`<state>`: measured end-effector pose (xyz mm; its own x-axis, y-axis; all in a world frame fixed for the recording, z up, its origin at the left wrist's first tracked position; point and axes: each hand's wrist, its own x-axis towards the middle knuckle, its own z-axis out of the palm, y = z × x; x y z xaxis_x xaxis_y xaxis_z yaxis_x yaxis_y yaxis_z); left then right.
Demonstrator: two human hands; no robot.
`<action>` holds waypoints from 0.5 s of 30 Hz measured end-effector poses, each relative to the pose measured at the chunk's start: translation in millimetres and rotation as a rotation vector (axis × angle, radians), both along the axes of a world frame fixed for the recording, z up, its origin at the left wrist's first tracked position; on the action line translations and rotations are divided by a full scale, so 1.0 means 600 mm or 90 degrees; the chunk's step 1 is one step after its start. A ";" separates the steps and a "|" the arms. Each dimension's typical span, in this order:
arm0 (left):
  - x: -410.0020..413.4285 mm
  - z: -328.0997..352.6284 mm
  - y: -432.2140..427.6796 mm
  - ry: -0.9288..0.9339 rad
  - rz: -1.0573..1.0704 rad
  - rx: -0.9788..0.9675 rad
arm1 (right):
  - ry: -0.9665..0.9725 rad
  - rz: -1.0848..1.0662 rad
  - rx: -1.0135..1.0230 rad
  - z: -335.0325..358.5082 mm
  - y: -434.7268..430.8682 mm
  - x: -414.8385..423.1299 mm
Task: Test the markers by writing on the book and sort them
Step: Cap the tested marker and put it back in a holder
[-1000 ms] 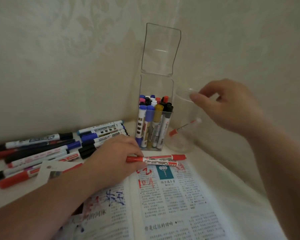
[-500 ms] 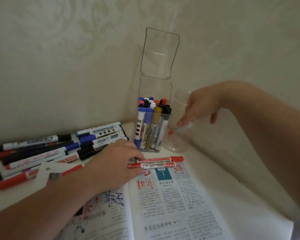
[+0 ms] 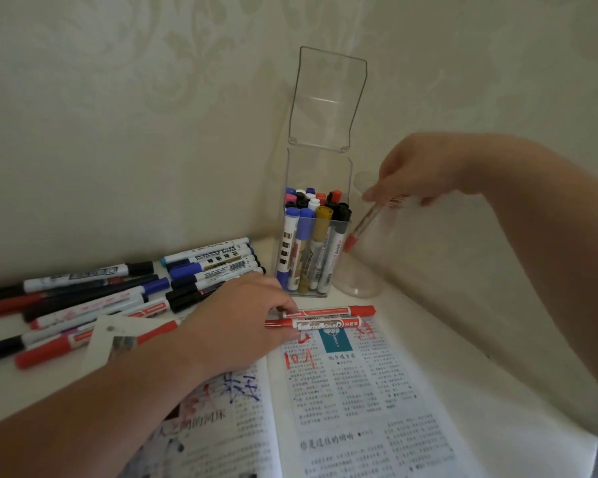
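An open book (image 3: pixel 359 408) with red and blue test scribbles lies in front of me. Two red markers (image 3: pixel 328 322) lie side by side across its top edge. My left hand (image 3: pixel 235 326) rests there, thumb and fingertips pinching the nearer red whiteboard marker at its left end. My right hand (image 3: pixel 415 170) reaches over a clear round cup (image 3: pixel 358 288) and pinches the top of a thin red-capped pen (image 3: pixel 363 225), which hangs tilted inside the cup, red end down. A tall clear box (image 3: pixel 320 174) holds several upright markers.
Several black, blue and red markers (image 3: pixel 101 298) lie in a loose pile on the white table at the left, with a small white card (image 3: pixel 107 336) on them. The box's lid (image 3: pixel 328 98) stands open against the patterned wall corner.
My right hand dipped into the cup, took hold of the thin red-capped pen that lay there and lifted it to a steeper tilt. My left hand stayed on the red markers.
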<state>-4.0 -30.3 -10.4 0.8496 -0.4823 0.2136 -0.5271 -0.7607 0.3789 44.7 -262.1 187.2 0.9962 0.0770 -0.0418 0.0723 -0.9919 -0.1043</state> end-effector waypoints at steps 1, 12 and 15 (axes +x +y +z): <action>0.000 0.001 -0.001 0.001 0.003 -0.004 | -0.044 -0.003 -0.009 0.014 -0.004 -0.013; -0.027 0.028 0.003 -0.079 0.032 -0.217 | -0.403 0.159 0.510 -0.001 -0.077 -0.131; -0.040 0.033 0.002 -0.075 -0.031 -0.217 | -0.316 0.335 0.635 -0.101 -0.018 -0.145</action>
<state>-28.1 -29.1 9.6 0.7868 -0.4060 0.4648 -0.6154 -0.5734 0.5409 -42.1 -273.0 126.5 0.7252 0.2548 0.6397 0.6869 -0.3327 -0.6462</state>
